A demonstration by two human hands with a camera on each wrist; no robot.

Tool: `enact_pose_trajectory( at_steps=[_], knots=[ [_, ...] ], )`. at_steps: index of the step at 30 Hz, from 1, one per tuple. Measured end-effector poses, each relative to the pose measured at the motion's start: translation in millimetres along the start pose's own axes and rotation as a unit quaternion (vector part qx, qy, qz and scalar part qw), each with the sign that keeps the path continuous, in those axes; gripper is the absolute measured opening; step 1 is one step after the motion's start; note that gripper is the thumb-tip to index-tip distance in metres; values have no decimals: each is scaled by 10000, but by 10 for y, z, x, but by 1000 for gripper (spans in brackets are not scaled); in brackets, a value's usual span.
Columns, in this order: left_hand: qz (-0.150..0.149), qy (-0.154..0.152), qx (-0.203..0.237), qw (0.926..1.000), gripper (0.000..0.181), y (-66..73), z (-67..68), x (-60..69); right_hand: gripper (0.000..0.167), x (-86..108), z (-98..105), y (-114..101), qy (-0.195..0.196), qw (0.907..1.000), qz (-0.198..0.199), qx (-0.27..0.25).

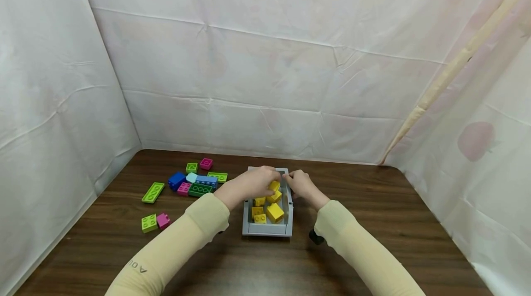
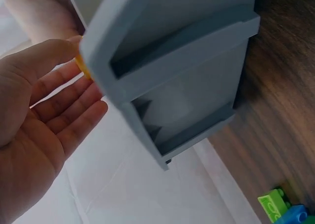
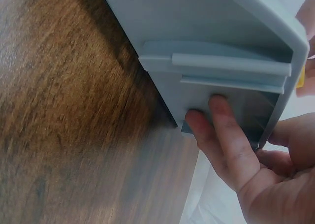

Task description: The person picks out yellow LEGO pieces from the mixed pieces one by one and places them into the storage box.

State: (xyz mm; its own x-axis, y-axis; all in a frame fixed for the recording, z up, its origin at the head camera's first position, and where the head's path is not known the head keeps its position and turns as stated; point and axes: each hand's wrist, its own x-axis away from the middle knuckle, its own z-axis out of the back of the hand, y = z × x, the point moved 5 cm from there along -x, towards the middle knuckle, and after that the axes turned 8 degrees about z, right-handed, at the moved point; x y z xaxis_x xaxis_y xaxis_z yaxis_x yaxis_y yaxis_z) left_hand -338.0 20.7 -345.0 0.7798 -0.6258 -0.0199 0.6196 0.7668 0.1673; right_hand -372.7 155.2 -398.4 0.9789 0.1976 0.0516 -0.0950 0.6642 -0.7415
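A grey bin (image 1: 267, 229) with several yellow toy bricks (image 1: 275, 212) inside stands on the table. My left hand (image 1: 255, 181) reaches over its left wall and pinches a yellow brick (image 1: 274, 186) above the others. In the left wrist view, the bin's ribbed outer side (image 2: 187, 86) hides most of that brick, and only a yellow sliver (image 2: 82, 66) shows by the thumb. My right hand (image 1: 304, 184) grips the bin's right wall near the far end. Two of its fingers (image 3: 229, 130) press on the outer side, with the thumb at the rim.
Left of the bin lie loose bricks: a dark green brick (image 1: 200, 189), blue brick (image 1: 177, 180), pink brick (image 1: 163, 220) and lime brick (image 1: 149, 223), among several others. White sheeting (image 1: 265, 79) walls the back and sides of the brown wooden table (image 1: 365, 222).
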Motion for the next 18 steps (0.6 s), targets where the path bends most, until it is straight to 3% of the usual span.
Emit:
enact_pose_trajectory(
  at_steps=[10, 18],
  knots=[
    [-243, -171, -112, 9995, 34, -17, -123, -89, 36, 1, 13, -3, 98, 10000, 14, 5],
    [-181, -325, -249, 9990, 35, -45, -227, -166, 34, 1, 6, 0, 101, 9999, 20, 45]
  ],
)
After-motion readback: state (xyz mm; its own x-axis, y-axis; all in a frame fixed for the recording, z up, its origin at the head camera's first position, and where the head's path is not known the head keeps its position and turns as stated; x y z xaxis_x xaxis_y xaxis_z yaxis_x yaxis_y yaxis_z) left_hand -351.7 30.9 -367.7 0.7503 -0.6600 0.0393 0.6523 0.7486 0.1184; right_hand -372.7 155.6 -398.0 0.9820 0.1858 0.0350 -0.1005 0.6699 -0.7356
